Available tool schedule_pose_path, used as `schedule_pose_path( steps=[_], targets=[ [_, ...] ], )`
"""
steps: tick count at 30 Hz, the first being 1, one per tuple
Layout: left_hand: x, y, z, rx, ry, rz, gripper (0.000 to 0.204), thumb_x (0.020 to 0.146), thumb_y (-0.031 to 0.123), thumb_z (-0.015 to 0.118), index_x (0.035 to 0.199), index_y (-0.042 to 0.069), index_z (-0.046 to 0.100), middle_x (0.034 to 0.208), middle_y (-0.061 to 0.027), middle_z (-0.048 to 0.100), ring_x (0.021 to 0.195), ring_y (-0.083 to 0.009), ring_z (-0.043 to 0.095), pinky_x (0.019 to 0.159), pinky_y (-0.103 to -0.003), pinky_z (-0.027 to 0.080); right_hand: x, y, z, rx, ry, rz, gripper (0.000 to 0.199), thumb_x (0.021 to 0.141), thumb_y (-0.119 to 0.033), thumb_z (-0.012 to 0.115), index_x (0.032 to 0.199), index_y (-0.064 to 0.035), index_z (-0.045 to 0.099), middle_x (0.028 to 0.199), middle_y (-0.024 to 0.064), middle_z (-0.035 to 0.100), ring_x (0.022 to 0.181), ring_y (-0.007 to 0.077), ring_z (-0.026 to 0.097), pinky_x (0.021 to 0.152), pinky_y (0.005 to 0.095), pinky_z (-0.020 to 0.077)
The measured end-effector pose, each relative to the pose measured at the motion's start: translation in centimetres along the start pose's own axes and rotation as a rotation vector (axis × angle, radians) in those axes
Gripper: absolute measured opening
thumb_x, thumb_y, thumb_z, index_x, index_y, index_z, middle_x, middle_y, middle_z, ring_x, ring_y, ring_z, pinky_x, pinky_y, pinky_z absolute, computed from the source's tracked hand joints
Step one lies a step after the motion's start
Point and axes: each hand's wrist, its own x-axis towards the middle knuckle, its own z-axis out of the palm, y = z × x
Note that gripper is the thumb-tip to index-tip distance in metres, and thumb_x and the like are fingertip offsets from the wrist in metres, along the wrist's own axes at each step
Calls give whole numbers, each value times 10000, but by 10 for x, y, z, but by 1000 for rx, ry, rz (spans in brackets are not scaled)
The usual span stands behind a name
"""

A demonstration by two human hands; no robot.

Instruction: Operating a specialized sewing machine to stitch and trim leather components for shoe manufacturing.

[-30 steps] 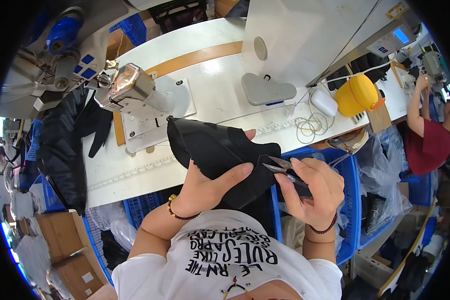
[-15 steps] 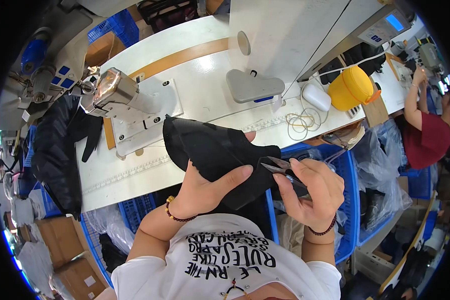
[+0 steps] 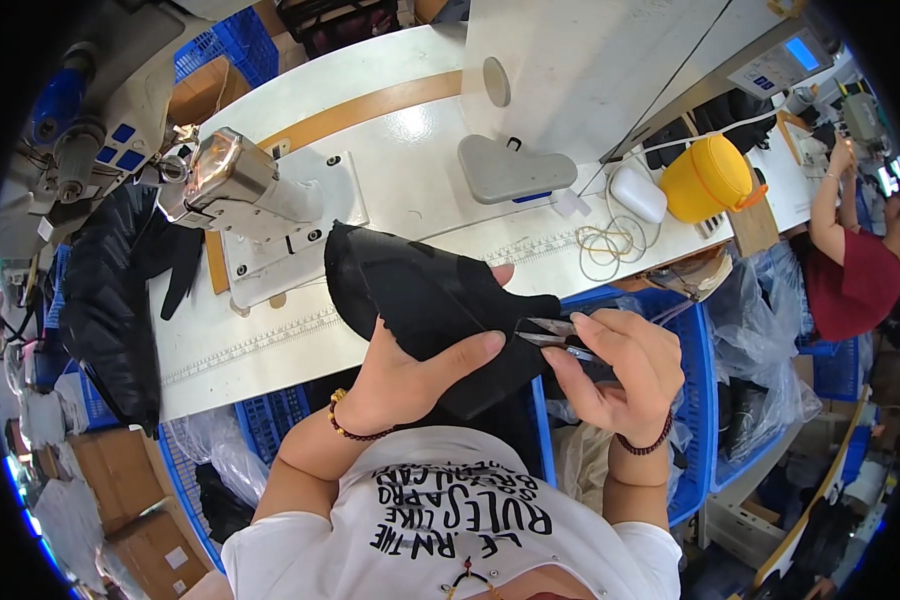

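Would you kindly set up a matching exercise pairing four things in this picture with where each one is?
Things:
1. black fabric piece
2. thread snips
3. yellow container
4. bead bracelet

Places:
A. on the table, by the white cord
B. on the left wrist
C. in the right hand, tips at the fabric's edge
D. gripped by the left hand, above the lap

Pairs: 1-D, 2-C, 3-A, 4-B
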Motion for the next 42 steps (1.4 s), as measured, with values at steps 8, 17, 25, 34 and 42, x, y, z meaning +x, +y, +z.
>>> schedule_pose_path(
  steps=[8, 17, 25, 34, 42],
  targets=[
    [-2, -3, -5, 61, -11, 66, 340, 783, -3, 610, 1109, -35, 521, 1134, -87, 569, 927, -113, 546, 839, -259, 428, -4, -12, 17, 68, 77, 136, 298, 623, -70, 753, 857, 25, 595, 727, 113, 594, 564, 212, 579, 460, 259, 452],
    [-1, 3, -9, -21, 40, 42, 392, 775, -22, 611, 1147, -33, 486, 1151, -97, 554, 957, -128, 542, 855, -272, 435, -5, -4, 8, 221, 117, 255, 254, 672, -61, 724, 869, 35, 597, 733, 143, 607, 592, 227, 599, 516, 258, 469],
    [-1, 6, -8, -50, 51, 4, 365, 773, -18, 612, 1122, -36, 506, 1132, -89, 561, 958, -134, 538, 846, -269, 434, 5, 2, -3, 175, -104, 127, 309, 623, -103, 742, 869, 22, 602, 723, 122, 598, 562, 229, 584, 481, 260, 458],
    [-1, 14, -13, 85, 15, -82, 351, 758, -10, 619, 1100, -18, 541, 1064, -67, 596, 918, -111, 539, 827, -263, 434, 18, 9, -3, -5, -176, -182, 312, 571, -107, 744, 823, 13, 603, 675, 55, 544, 487, 162, 523, 394, 257, 394],
    [9, 27, -19, 59, -19, -152, 370, 728, -17, 639, 1086, -21, 545, 1075, -65, 594, 926, -117, 541, 836, -271, 432, 28, 17, 6, 109, -131, -210, 288, 579, -102, 744, 815, -18, 602, 698, 50, 558, 501, 168, 538, 399, 260, 403]
  ],
)
